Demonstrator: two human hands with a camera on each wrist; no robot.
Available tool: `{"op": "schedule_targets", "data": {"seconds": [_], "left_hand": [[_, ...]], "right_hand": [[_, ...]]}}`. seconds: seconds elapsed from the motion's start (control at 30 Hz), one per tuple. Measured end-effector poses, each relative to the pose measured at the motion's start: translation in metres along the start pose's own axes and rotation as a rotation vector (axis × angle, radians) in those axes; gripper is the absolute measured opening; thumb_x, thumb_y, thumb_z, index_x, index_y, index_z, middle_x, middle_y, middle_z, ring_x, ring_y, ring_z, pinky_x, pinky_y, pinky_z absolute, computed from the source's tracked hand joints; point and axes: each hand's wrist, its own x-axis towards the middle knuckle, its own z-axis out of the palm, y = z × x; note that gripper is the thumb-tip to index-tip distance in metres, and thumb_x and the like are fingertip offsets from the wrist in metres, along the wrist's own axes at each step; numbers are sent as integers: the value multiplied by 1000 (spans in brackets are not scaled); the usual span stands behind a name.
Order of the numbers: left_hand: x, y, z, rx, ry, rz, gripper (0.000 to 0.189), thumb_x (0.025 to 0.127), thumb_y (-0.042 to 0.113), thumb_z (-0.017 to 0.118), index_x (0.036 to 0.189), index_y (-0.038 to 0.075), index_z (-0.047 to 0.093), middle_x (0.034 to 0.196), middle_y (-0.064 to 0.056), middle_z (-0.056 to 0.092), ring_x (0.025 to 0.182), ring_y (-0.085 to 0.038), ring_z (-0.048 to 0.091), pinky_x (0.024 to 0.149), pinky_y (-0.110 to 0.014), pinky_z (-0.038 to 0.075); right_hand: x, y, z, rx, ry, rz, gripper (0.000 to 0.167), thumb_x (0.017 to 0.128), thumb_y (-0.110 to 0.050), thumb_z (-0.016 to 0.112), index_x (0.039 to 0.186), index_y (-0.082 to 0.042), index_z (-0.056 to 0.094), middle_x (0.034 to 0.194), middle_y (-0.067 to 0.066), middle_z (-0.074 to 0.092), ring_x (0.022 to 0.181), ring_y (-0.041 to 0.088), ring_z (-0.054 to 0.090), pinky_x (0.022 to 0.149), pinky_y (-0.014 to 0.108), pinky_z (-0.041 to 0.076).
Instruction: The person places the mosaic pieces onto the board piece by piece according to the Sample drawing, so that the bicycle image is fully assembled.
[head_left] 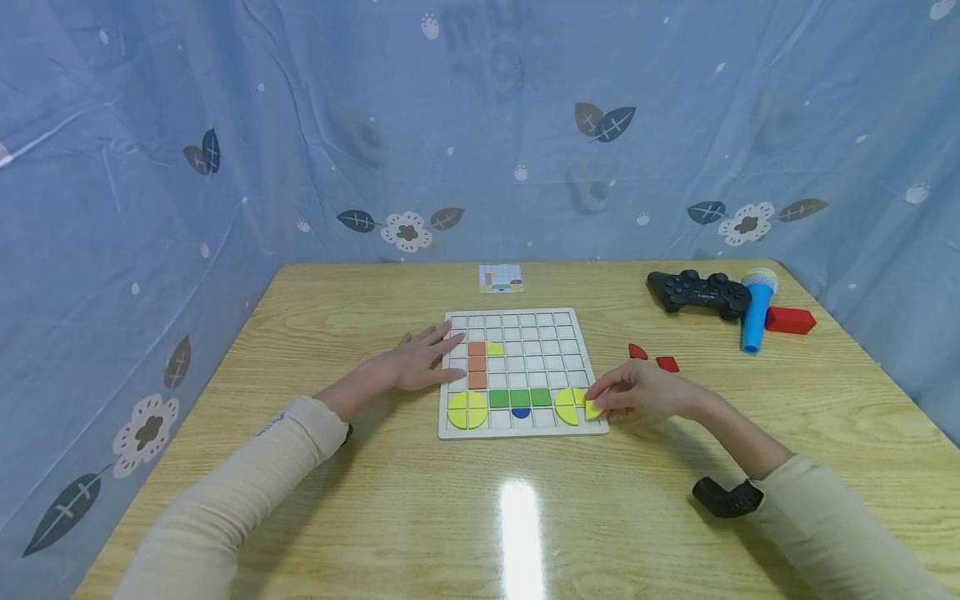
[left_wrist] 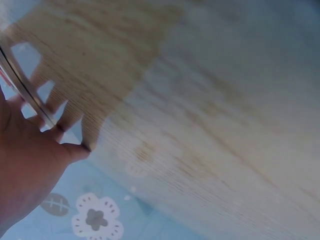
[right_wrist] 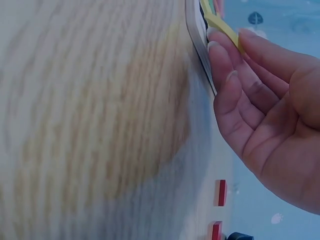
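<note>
A white grid board (head_left: 525, 364) lies on the wooden table, with orange squares (head_left: 477, 365), green squares (head_left: 519, 398), a blue half-round piece (head_left: 521, 412) and yellow quarter-round pieces (head_left: 467, 410) in its cells. My right hand (head_left: 637, 390) pinches a yellow quarter-round piece (right_wrist: 223, 31) between thumb and fingers at the board's lower right corner, beside three yellow pieces (head_left: 567, 406). With fingers spread, my left hand (head_left: 423, 360) rests on the board's left edge. In the left wrist view its fingertips are partly hidden by the board.
Two red pieces (head_left: 667, 364) lie right of the board. Farther back right are a black game controller (head_left: 699, 292), a blue toy microphone (head_left: 757, 310) and a red block (head_left: 791, 320). A pattern card (head_left: 501, 279) lies behind the board, and a blue curtain (head_left: 480, 133) hangs behind the table.
</note>
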Motion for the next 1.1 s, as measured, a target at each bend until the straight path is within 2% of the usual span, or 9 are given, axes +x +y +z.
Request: {"op": "schedule_targets", "data": {"seconds": [0.27, 0.5, 0.6, 0.93, 1.1], "left_hand": [[-1, 0, 0, -9, 7, 9, 76, 96, 59, 39, 155, 20, 11, 159, -9, -3, 143, -33, -1, 110, -58, 1], [0, 1, -1, -2, -2, -1, 76, 95, 61, 38, 155, 23, 9, 159, -6, -4, 143, -31, -2, 111, -56, 0], [0, 1, 0, 0, 2, 3, 76, 96, 61, 38, 155, 22, 9, 159, -7, -4, 143, -31, -2, 111, -57, 0], [2, -2, 1, 1, -1, -2, 76, 96, 62, 36, 155, 23, 9, 159, -6, -4, 143, -30, -2, 111, -56, 0], [1, -1, 1, -2, -1, 2, 77, 95, 62, 36, 155, 23, 9, 159, -6, -4, 143, -30, -3, 111, -56, -1]], "right_hand": [[4, 2, 7, -45, 12, 0, 26, 93, -13, 63, 113, 4, 64, 84, 10, 68, 73, 21, 62, 65, 28, 52], [5, 0, 10, -42, 27, -29, 30, 95, -14, 61, 116, 8, 60, 79, 12, 67, 70, 19, 61, 59, 26, 50], [5, 0, 10, -24, 32, -15, 32, 96, -15, 59, 118, 8, 59, 79, 13, 67, 69, 21, 61, 58, 27, 50], [-2, 3, 5, 36, 7, 69, 44, 98, -27, 56, 129, 3, 53, 95, 13, 69, 82, 27, 63, 71, 31, 53], [-12, 12, -2, 107, -12, 71, 42, 99, -23, 54, 132, 4, 49, 106, 16, 65, 93, 29, 62, 81, 34, 53]]}}
